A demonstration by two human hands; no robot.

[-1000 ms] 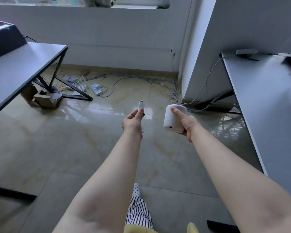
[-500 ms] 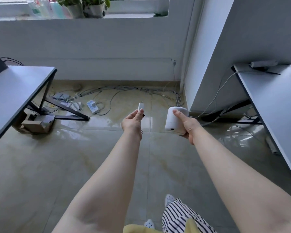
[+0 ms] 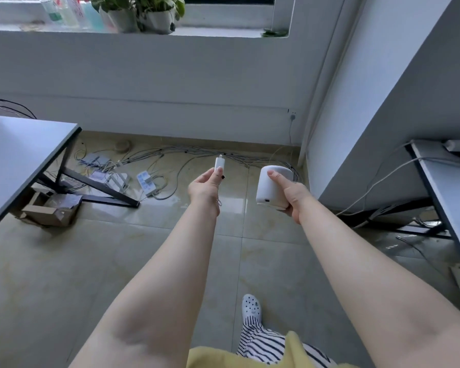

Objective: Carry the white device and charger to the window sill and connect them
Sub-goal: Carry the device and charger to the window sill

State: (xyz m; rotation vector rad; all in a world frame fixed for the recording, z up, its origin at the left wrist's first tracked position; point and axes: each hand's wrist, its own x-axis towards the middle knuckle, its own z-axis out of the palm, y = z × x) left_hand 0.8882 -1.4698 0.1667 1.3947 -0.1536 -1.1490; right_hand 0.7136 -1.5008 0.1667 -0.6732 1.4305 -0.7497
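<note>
So we've got both arms stretched out in front, over the tiled floor [image 3: 51, 274]. Our left hand [image 3: 203, 189] is pinched shut on the charger [image 3: 219, 163], thumb and fingertips clamped on its lower end. It's a slim white plug piece standing pretty much upright, long axis vertical, with the little connector tip pointing up and away toward the wall. Most of its bottom half is buried in the fingers, and we can't really make out any cable coming off it.

Our right hand [image 3: 294, 195] is wrapped tight around the white device [image 3: 270, 187], thumb lying across its face. It's a stubby rounded cylinder, upright with a slight lean, dome end up. A small port shows near the bottom edge facing us. Its far side and base are hidden by the palm.

The two things are held side by side, near each other but not touching. The window sill [image 3: 223, 33] is up ahead, cut off by the top of the frame, with potted plants [image 3: 144, 11] on it.
</note>
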